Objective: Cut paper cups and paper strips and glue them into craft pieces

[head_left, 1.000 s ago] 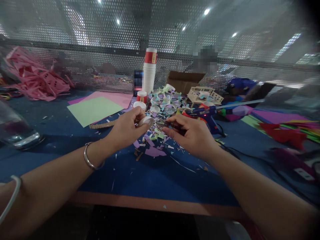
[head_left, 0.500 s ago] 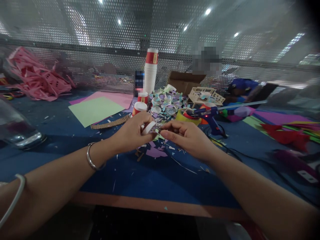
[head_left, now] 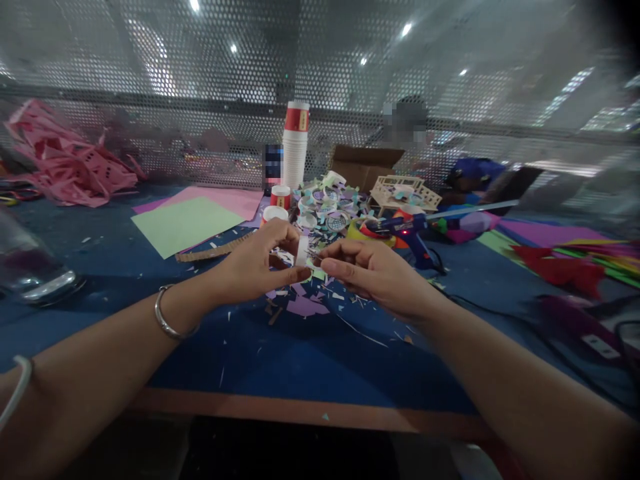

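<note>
My left hand (head_left: pixel 265 259) is curled in front of me, with a small white paper piece (head_left: pixel 302 251) between forefinger and thumb. It looks like a short curved strip, partly hidden by the fingers. Close to its right side, my right hand (head_left: pixel 365 265) pinches a thin metal tool (head_left: pixel 313 255) that looks like tweezers. The tool's tips reach to the white piece; whether they grip it I cannot tell. Beneath both hands lie purple paper scraps (head_left: pixel 306 306) and small cuttings. Behind them is a heap of decorated white paper rings (head_left: pixel 327 200).
A tall paper cup stack (head_left: pixel 295 150) stands at the back. To the right are a glue gun (head_left: pixel 413 239) with its cable, yellow tape roll (head_left: pixel 367 231) and wooden frame (head_left: pixel 406 190). Green paper (head_left: pixel 187 223), a corrugated cardboard strip (head_left: pixel 213 249) and a glass (head_left: pixel 37 263) lie left.
My left thumb and forefinger have spread farther apart, and the white piece has turned more upright. The right hand keeps its pinch beside it. The whole view has shifted slightly.
</note>
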### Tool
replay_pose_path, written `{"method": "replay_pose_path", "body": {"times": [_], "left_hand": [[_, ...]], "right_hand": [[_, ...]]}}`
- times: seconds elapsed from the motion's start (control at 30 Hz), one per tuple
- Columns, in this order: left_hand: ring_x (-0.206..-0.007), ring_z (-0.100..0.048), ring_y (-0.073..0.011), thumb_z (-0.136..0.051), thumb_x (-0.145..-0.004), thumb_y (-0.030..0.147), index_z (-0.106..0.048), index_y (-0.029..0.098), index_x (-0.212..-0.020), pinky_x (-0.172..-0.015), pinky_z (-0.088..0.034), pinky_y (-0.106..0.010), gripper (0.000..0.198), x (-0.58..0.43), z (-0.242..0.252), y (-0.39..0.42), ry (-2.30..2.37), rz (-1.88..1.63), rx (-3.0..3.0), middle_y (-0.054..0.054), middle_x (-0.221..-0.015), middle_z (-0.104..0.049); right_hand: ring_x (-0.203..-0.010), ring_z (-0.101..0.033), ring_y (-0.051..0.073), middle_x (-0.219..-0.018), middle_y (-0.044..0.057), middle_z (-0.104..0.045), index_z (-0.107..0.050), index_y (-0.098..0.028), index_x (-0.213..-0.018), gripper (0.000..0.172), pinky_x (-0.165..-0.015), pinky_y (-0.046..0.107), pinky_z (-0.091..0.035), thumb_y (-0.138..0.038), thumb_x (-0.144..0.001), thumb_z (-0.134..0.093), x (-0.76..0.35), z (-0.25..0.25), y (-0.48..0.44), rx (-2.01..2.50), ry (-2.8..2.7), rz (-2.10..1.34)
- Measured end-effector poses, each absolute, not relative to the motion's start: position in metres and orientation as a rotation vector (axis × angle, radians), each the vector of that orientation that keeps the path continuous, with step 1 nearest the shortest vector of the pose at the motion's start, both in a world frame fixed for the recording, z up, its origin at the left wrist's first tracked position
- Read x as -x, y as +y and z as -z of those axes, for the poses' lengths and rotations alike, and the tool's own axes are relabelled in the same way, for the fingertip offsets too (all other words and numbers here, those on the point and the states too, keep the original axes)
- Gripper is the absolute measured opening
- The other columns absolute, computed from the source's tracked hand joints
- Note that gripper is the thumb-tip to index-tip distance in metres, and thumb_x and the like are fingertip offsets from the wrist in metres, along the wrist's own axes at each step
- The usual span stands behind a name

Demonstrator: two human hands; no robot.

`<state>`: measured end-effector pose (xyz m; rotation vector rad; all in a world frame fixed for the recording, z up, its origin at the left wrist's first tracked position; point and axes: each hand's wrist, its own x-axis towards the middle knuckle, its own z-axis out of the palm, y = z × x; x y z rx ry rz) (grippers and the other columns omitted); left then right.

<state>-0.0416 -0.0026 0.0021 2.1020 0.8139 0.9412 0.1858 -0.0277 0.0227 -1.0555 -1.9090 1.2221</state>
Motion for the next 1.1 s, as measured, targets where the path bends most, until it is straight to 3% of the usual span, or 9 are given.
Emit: {"method": "replay_pose_path", "body": {"times": [0.27,0.67,1.1], "left_hand": [[-0.108,-0.062,-0.0228,-0.078,-0.074,0.023,-0.049,0.021,-0.12,-0.078,-0.059,-0.031,0.054,0.04,0.0,0.001,0.841,-1.05,-1.974,-0.01,-0.121,-0.056],[-0.105,-0.061,-0.0207,-0.079,-0.076,0.03,-0.057,0.022,-0.12,-0.081,-0.059,-0.03,0.049,0.042,0.0,0.0,0.834,-1.099,-2.117,-0.01,-0.125,-0.052],[-0.113,-0.057,-0.022,-0.075,-0.079,0.023,-0.062,0.025,-0.122,-0.088,-0.059,-0.032,0.045,0.043,-0.009,-0.007,0.857,-1.119,-2.299,-0.009,-0.124,-0.053]], "right_hand": [[-0.045,-0.033,0.007,-0.052,-0.009,-0.041,-0.067,-0.016,-0.1,0.031,-0.045,0.025,-0.024,-0.046,-0.092,-0.063,-0.187,-0.023,-0.029,1.084,-1.987,-1.096],[-0.051,-0.038,0.008,-0.062,-0.004,-0.05,-0.069,-0.018,-0.094,0.029,-0.046,0.025,-0.025,-0.047,-0.091,-0.065,-0.187,-0.024,-0.029,1.107,-2.041,-0.974],[-0.056,-0.044,0.009,-0.07,-0.002,-0.058,-0.07,-0.018,-0.09,0.034,-0.05,0.025,-0.03,-0.052,-0.086,-0.069,-0.191,-0.021,-0.026,1.093,-2.03,-0.969]]}}
